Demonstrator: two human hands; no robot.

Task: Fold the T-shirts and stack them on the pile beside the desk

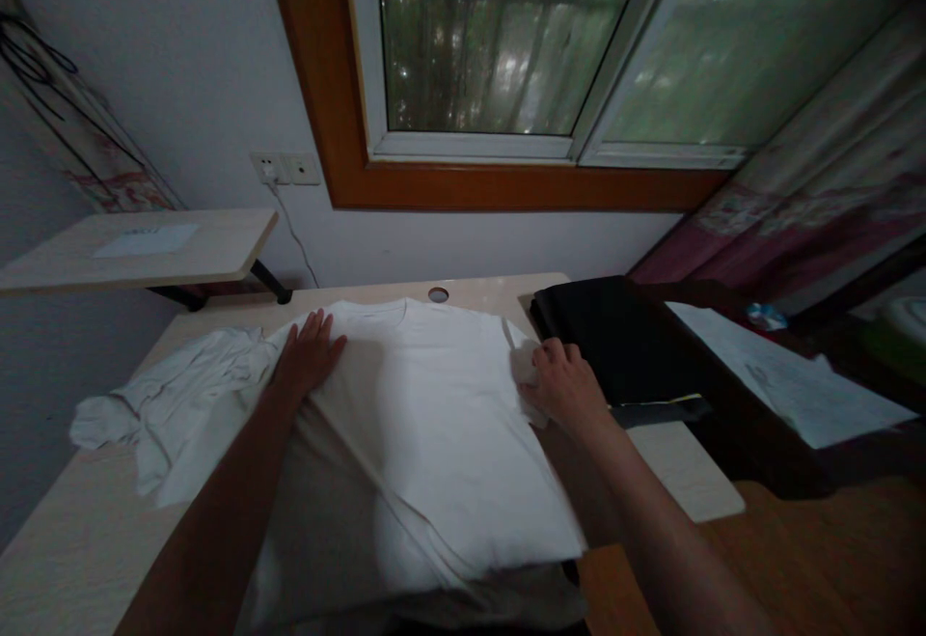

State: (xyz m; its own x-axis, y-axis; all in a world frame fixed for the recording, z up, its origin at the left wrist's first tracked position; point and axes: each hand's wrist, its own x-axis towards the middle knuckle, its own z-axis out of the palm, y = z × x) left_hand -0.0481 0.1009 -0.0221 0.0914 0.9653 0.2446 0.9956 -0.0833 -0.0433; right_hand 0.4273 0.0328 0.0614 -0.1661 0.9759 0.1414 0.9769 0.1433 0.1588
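A white T-shirt (449, 424) lies spread over the desk, its neckline toward the window and its lower part hanging at the near edge. My left hand (311, 356) rests flat on the shirt's left shoulder, fingers stretched out. At the other side, my right hand (568, 383) has its fingers curled on the shirt's right sleeve; the fingertips are partly hidden. Crumpled white cloth (195, 380) lies left of my left hand; whether it is a separate garment I cannot tell. Just beyond my right hand sits a black folded cloth stack (614, 332).
The pale wooden desk (79, 520) stands against the wall below a window (506, 47). A raised shelf (217, 240) with a paper sheet (147, 240) is at the left. Dark furniture (752, 424) holding a white sheet (788, 380) stands at the right, beside a curtain (788, 192).
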